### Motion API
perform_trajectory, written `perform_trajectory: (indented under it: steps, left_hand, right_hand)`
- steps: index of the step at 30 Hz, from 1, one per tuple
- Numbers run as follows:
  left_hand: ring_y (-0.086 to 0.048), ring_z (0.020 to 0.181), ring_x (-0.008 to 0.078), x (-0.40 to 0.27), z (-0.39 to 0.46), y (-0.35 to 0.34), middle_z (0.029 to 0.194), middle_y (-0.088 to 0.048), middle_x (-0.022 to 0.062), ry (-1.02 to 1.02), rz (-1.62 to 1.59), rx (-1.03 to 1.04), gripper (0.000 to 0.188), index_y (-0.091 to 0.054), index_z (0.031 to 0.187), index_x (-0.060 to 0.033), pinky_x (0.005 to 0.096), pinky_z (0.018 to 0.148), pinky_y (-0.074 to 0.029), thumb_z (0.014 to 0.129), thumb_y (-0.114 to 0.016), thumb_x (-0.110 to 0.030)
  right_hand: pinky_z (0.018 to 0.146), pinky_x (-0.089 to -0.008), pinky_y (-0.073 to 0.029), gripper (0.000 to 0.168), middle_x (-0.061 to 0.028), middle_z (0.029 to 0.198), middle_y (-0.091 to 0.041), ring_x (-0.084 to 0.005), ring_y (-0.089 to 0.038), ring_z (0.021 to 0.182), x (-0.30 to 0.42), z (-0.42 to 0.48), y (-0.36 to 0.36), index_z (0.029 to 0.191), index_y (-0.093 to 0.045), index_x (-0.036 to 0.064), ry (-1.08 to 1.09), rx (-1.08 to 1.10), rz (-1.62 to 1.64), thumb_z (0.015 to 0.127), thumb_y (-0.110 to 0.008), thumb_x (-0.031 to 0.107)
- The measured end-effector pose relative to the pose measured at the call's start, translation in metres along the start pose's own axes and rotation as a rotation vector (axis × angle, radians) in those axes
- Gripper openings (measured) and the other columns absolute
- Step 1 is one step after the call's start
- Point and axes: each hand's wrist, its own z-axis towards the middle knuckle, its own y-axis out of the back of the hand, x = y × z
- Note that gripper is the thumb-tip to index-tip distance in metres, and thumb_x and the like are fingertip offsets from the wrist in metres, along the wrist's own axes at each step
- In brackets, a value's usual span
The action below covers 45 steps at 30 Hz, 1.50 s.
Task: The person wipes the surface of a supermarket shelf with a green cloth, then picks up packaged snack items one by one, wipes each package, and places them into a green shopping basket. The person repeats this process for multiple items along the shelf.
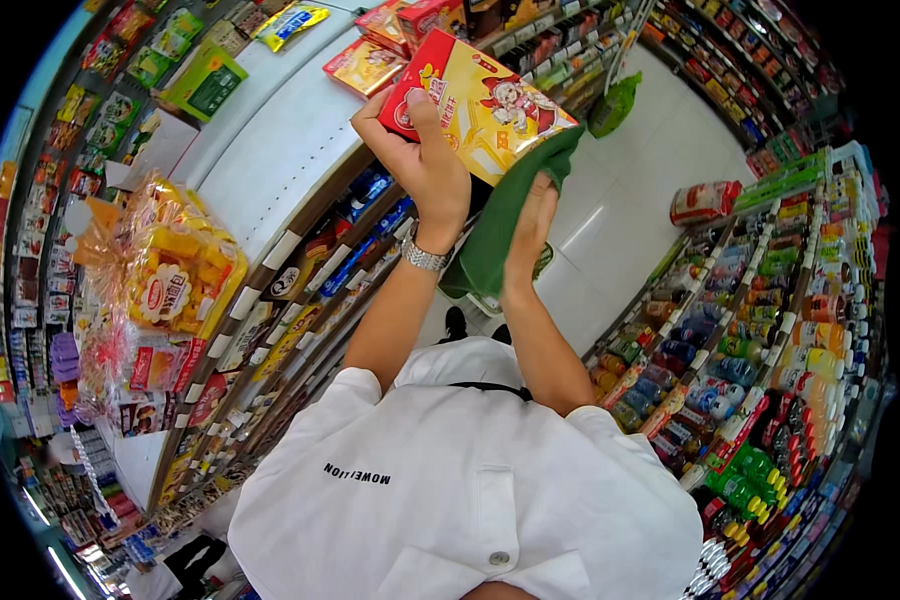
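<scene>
My left hand (427,165), with a metal-band watch on the wrist, grips a red and yellow snack carton (495,105) by its near left end, thumb on the printed face. The carton is tilted and held up in front of me, over the shelf edge and the aisle. A dark green cloth (495,232) hangs from my right hand (532,225), whose fingers are partly covered by it. The upper fold of the cloth touches the carton's lower right edge.
Similar cartons (367,66) stand on the white shelf top (270,157) to the left. A cellophane-wrapped bread pack (176,289) sits nearer. Bottled drinks (727,360) fill the right-hand shelves. A green bag (616,105) and a red-and-white pack (705,202) are farther along the tiled aisle (630,195).
</scene>
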Motion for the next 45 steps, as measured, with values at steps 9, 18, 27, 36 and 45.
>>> perform_trajectory:
  steps: [9, 18, 27, 36, 45]
  left_hand:
    - [-0.048, 0.103, 0.0167, 0.095, -0.08, -0.01, 0.115, -0.045, 0.0116, 0.011, 0.298, 0.182, 0.031, -0.042, 0.117, 0.0007, 0.0326, 0.095, -0.041, 0.099, -0.059, -0.02]
    - [-0.053, 0.113, 0.0343, 0.292, -0.27, 0.109, 0.122, -0.049, 0.0192, 0.559, 0.713, 0.772, 0.06, -0.036, 0.146, 0.0014, 0.0431, 0.098, -0.042, 0.092, -0.061, -0.01]
    - [-0.05, 0.112, 0.0376, 0.496, -0.441, 0.24, 0.119, -0.047, 0.0224, 0.716, 0.853, 0.95, 0.057, -0.035, 0.144, 0.0049, 0.0435, 0.1, -0.04, 0.096, -0.059, -0.014]
    - [-0.054, 0.114, 0.0389, 0.704, -0.543, 0.325, 0.122, -0.054, 0.0237, 0.762, 0.803, 0.989, 0.056, -0.042, 0.132, 0.003, 0.0439, 0.1, -0.042, 0.088, -0.071, -0.016]
    - [-0.055, 0.114, 0.0424, 0.774, -0.588, 0.344, 0.117, -0.059, 0.0236, 0.786, 0.882, 1.148, 0.049, -0.048, 0.124, -0.0008, 0.0469, 0.098, -0.043, 0.081, -0.071, -0.005]
  right_hand:
    - [0.072, -0.0265, -0.049, 0.015, -0.0041, 0.094, -0.066, -0.0098, -0.058, 0.081, -0.069, 0.047, 0.096, 0.103, -0.065, -0.004, 0.084, -0.236, -0.241, 0.098, -0.062, 0.01]
    - [0.072, -0.0306, -0.053, 0.018, -0.0078, 0.101, -0.07, -0.0161, -0.065, 0.082, -0.278, 0.075, 0.3, 0.108, -0.069, -0.005, -0.473, -0.872, 0.111, 0.091, -0.067, 0.001]
    - [0.074, -0.0317, -0.055, 0.02, -0.0085, 0.101, -0.069, -0.0212, -0.067, 0.086, -0.524, 0.082, 0.469, 0.114, -0.066, 0.0, -0.679, -1.007, 0.132, 0.094, -0.061, 0.002]
    - [0.069, -0.0333, -0.053, 0.014, -0.0077, 0.097, -0.066, -0.0186, -0.064, 0.082, -0.684, 0.117, 0.541, 0.109, -0.061, 0.001, -0.715, -0.821, 0.141, 0.096, -0.058, 0.006]
    - [0.07, -0.0363, -0.052, 0.013, -0.0041, 0.091, -0.061, -0.0192, -0.06, 0.079, -0.78, 0.143, 0.62, 0.106, -0.057, 0.007, -0.794, -0.667, 0.117, 0.095, -0.053, 0.005]
